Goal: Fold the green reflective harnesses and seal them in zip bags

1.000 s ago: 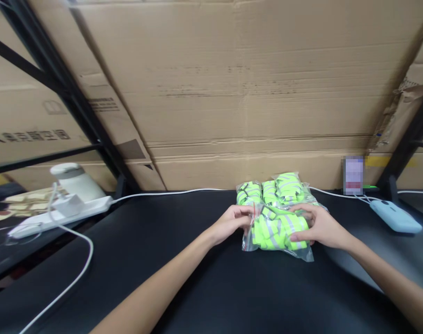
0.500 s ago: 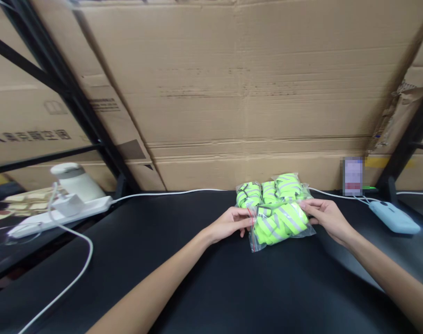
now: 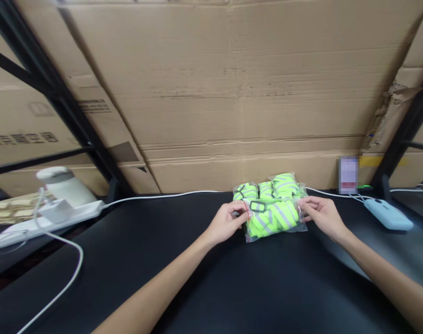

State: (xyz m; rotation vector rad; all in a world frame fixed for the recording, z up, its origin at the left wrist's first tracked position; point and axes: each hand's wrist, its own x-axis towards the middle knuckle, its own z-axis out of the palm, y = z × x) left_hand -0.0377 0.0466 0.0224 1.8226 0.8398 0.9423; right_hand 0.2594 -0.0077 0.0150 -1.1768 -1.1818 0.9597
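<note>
A clear zip bag [image 3: 274,219] holds a folded neon-yellow reflective strap with grey stripes and a dark buckle. My left hand [image 3: 226,221] pinches the bag's left end by the red zip line. At the other end, my right hand [image 3: 321,216] grips the upper right corner between thumb and fingers. Directly behind lie several similar bagged reflective straps [image 3: 284,185], partly hidden by the front bag. Whether the held bag rests on the black table [image 3: 260,283] or on those bags, I cannot tell.
A cardboard wall [image 3: 232,116] rises along the table's back. To the right are a light blue power bank [image 3: 388,214] and a propped phone [image 3: 348,175]. At left stand a white power strip [image 3: 86,211] and a pale bottle [image 3: 70,188]; a white cable [image 3: 77,264] curves forward.
Both hands have shifted the held bag slightly away from me, closer against the bags behind. Its buckle now shows more clearly. The view has moved a little to the right.
</note>
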